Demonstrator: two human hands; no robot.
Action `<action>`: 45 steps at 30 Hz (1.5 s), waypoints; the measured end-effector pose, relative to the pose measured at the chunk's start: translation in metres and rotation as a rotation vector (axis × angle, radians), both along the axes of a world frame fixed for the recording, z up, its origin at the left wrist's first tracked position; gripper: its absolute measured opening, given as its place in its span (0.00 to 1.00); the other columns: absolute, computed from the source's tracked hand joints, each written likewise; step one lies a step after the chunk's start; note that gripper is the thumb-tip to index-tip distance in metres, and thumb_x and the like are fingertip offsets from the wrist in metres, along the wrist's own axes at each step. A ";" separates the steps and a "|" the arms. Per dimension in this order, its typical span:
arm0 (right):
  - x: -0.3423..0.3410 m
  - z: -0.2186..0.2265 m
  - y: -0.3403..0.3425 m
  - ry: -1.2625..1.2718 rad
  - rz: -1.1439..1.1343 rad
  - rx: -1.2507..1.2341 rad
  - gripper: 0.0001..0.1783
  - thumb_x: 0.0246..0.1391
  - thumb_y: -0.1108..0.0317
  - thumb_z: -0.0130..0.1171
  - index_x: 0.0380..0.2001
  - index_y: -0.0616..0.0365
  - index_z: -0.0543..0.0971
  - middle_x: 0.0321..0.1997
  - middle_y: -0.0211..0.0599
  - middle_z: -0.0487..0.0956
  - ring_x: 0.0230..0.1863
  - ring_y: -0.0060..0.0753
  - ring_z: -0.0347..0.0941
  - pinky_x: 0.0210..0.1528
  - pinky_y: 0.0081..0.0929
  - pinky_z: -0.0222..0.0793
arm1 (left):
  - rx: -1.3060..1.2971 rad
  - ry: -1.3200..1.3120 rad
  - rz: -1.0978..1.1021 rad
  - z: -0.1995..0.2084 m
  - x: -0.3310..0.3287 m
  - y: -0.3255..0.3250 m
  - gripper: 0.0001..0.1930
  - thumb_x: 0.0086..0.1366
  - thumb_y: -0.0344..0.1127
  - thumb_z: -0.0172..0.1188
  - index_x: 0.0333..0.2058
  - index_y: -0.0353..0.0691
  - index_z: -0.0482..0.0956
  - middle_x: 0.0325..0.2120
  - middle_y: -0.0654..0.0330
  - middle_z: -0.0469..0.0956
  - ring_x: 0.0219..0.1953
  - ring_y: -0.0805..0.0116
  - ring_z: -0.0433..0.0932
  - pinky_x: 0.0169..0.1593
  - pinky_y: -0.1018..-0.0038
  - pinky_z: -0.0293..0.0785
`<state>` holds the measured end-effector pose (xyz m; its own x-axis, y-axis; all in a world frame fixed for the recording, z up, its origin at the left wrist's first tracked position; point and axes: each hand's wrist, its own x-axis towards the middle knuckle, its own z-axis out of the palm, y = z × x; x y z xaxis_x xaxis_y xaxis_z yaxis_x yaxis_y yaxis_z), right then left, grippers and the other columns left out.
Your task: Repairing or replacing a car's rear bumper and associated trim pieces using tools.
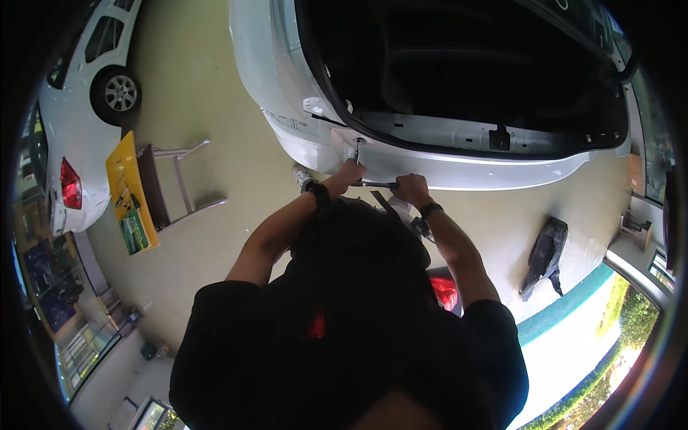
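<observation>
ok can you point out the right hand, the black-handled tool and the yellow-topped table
right hand [413, 190]: head view, back of the hand
black-handled tool [384, 185]: head view, on its handle
yellow-topped table [123, 159]: head view, bare part of the top

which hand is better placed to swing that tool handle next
Probably the right hand: it grips the tool handle at its end, while the left hand is closed near the shaft by the white car.

Glossy painted car body [459, 172], shiny metal tool [371, 184] (matt at the grip [392, 185]), smooth, faintly shining floor [204, 93].
</observation>
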<state>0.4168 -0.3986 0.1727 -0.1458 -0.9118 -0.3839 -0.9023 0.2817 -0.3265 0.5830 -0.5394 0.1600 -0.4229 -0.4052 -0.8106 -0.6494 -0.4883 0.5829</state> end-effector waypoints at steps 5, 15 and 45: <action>-0.013 0.010 -0.015 -0.029 0.001 0.126 0.12 0.41 0.55 0.56 0.21 0.52 0.79 0.23 0.41 0.78 0.30 0.45 0.76 0.35 0.39 0.71 | 0.119 0.092 0.161 -0.014 0.004 -0.009 0.11 0.62 0.40 0.48 0.34 0.38 0.68 0.25 0.62 0.70 0.26 0.72 0.70 0.29 0.75 0.68; -0.003 0.057 -0.027 0.000 0.176 0.058 0.13 0.41 0.54 0.56 0.20 0.50 0.78 0.20 0.36 0.77 0.28 0.42 0.76 0.34 0.38 0.71 | 0.232 0.224 0.198 -0.002 0.006 -0.010 0.12 0.66 0.42 0.44 0.35 0.39 0.68 0.23 0.65 0.68 0.24 0.74 0.68 0.26 0.76 0.66; -0.008 0.086 -0.037 -0.018 0.161 0.142 0.16 0.41 0.53 0.59 0.28 0.53 0.76 0.26 0.39 0.78 0.33 0.44 0.75 0.37 0.39 0.70 | 0.378 0.259 0.431 0.006 -0.005 -0.008 0.18 0.67 0.52 0.41 0.29 0.43 0.65 0.16 0.69 0.61 0.15 0.78 0.60 0.16 0.81 0.54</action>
<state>0.4086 -0.4356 0.2584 0.0052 -0.8595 -0.5111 -0.9336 0.1789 -0.3104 0.5783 -0.5476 0.1658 -0.4869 -0.2882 -0.8246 -0.2091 -0.8781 0.4303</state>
